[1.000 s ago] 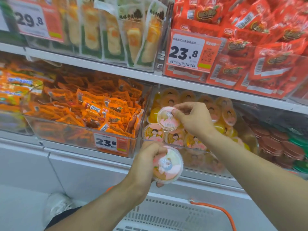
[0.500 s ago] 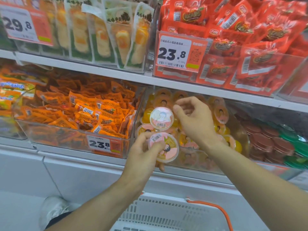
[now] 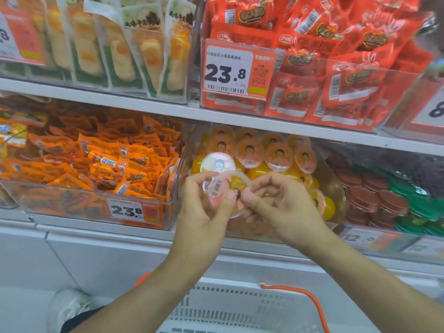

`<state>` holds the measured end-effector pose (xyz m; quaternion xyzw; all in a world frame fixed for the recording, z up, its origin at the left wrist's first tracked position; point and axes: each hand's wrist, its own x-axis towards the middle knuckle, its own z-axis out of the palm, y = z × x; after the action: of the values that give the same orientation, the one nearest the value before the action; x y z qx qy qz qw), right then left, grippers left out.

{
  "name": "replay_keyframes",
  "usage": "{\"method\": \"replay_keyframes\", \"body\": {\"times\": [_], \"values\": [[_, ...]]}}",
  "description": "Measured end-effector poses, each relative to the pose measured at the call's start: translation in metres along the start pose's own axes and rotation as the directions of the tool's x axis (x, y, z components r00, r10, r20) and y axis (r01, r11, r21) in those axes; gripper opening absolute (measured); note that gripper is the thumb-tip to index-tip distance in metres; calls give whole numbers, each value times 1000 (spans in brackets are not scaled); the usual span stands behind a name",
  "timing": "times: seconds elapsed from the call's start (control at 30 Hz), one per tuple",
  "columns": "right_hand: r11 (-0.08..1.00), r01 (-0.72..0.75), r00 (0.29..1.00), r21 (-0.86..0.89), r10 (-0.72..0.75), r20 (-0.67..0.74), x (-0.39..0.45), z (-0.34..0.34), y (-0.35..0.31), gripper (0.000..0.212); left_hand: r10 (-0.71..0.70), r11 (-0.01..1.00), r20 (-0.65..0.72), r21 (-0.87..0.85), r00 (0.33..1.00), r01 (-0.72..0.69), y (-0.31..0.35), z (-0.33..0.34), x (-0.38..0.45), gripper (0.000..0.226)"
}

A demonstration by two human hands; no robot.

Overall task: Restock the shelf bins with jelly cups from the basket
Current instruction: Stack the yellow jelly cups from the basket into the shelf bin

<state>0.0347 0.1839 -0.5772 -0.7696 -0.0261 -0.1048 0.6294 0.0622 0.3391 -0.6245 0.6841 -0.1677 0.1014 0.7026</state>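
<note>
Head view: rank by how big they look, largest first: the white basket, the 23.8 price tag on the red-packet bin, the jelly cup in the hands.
1. white basket, widest, though cut off and nearest the camera.
2. 23.8 price tag.
3. jelly cup, partly covered by the left hand and right hand, so its rank against the tag is unsure.

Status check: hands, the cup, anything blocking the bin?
Left hand grips jelly cup before the bin. Right hand pinches its edge. Bin opening unobstructed, front row full.
</note>
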Motion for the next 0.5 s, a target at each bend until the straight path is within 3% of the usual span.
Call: {"method": "replay_keyframes", "body": {"times": [0.13,0.27,0.5], "values": [[941,189,965,-280,-231,-125,23,-30,-4,14,151,930,86,324,985,-171,0,-9,11,33],[824,179,927,-537,-324,-189,53,-47,2,10,159,747,190,618,969,-244,-17,-9,17,34],[799,106,934,-592,-284,-217,83,-49,17,12,174,502,276,801,945,-326,-22,5,14,42]]}}
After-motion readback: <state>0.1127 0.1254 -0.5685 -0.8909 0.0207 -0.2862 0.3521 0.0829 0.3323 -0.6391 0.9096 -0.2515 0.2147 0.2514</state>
